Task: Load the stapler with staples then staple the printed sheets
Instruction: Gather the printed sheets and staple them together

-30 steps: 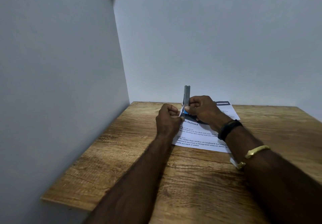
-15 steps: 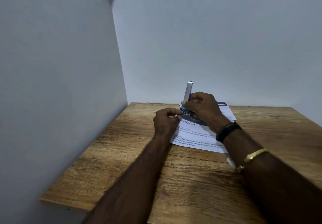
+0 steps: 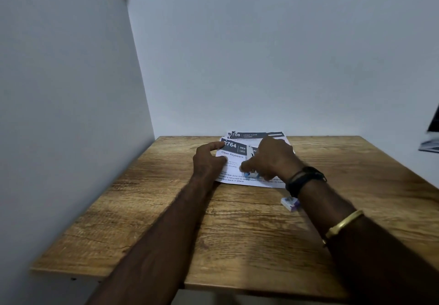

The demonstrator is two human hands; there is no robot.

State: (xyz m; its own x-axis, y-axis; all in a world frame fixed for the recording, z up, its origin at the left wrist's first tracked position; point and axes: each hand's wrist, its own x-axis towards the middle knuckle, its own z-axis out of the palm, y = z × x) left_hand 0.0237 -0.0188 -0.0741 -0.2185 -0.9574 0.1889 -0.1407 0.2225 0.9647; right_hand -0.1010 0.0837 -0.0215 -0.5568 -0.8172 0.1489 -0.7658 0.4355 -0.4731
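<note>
Two bare forearms enter from the bottom edge, the left from about 7 o'clock and the right from about 4 o'clock. They end in the left hand (image 3: 209, 162) and the right hand (image 3: 273, 159), both just right of centre. The right wrist wears a wide black wristband (image 3: 305, 180), with a thinner dark band just beside it on the hand side. Further up the same forearm, towards 4 o'clock, sits a smooth, rounded gold-coloured bangle (image 3: 344, 224). The right hand looks slightly motion-blurred.

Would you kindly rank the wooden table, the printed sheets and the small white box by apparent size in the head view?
1. wooden table
2. printed sheets
3. small white box, clearly smallest, though partly hidden
</note>
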